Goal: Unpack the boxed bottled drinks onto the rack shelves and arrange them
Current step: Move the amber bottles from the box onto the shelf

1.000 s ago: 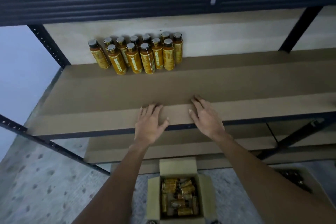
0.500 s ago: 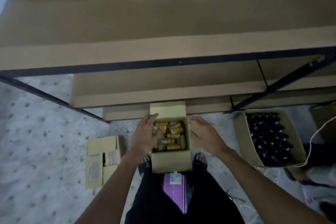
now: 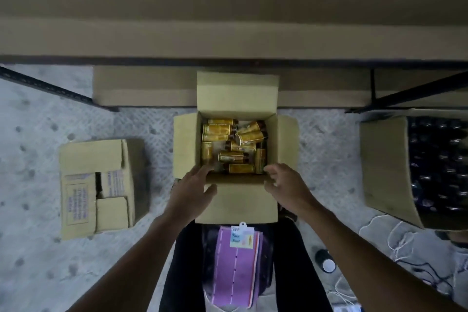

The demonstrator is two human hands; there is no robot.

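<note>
An open cardboard box (image 3: pixel 186 144) stands on the floor below the rack, its flaps folded out. Several yellow-labelled bottles (image 3: pixel 233 147) lie jumbled inside it. My left hand (image 3: pixel 191 191) hovers over the box's near left corner, fingers spread and reaching toward the bottles. Over the near right corner my right hand (image 3: pixel 285 185) has its fingers loosely curved and holds nothing. The brown rack shelf (image 3: pixel 228 38) fills the top of the view, with a black front edge.
A partly closed cardboard box (image 3: pixel 98 185) sits on the floor to the left. At the right stands an open box of dark bottles (image 3: pixel 440 167). A lower shelf board (image 3: pixel 141 88) lies behind the box. White cord (image 3: pixel 395 235) trails on the floor at the right.
Both hands left the shelf edge and dropped to the box on the floor. My view tilted down, so the bottles standing on the shelf are out of sight.
</note>
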